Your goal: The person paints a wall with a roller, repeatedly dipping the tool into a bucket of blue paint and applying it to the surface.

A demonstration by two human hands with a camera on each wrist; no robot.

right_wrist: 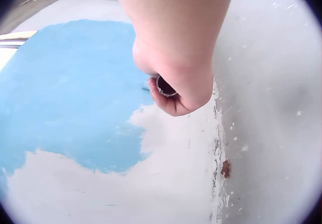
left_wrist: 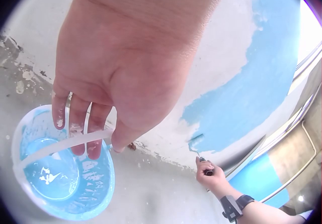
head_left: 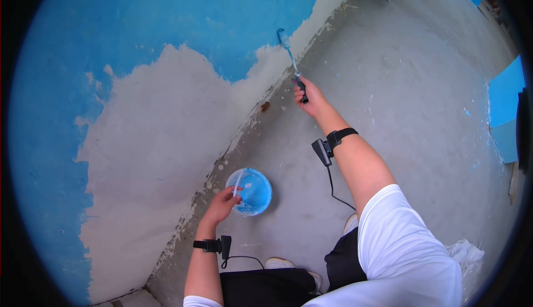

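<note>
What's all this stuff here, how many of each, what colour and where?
Places as in the head view:
Paint roller: 1, blue and black, upper middle
Bucket: 1, pale, blue inside, lower middle
Bucket handle: 1, white, across bucket
Wall: 1, blue and whitish, left
Floor: 1, grey, centre and right
Panels: at least 2, blue, far right
Patch: 1, brown, foot of wall
Crumpled material: 1, white, lower right
Wrist cameras: 2, black, on forearms
Sleeves: 2, white, bottom
Trousers: 1, black, bottom
Shoes: count unclear, whitish, bottom
Left hand: 1, bare, holding bucket handle
Right hand: 1, bare, gripping roller
</note>
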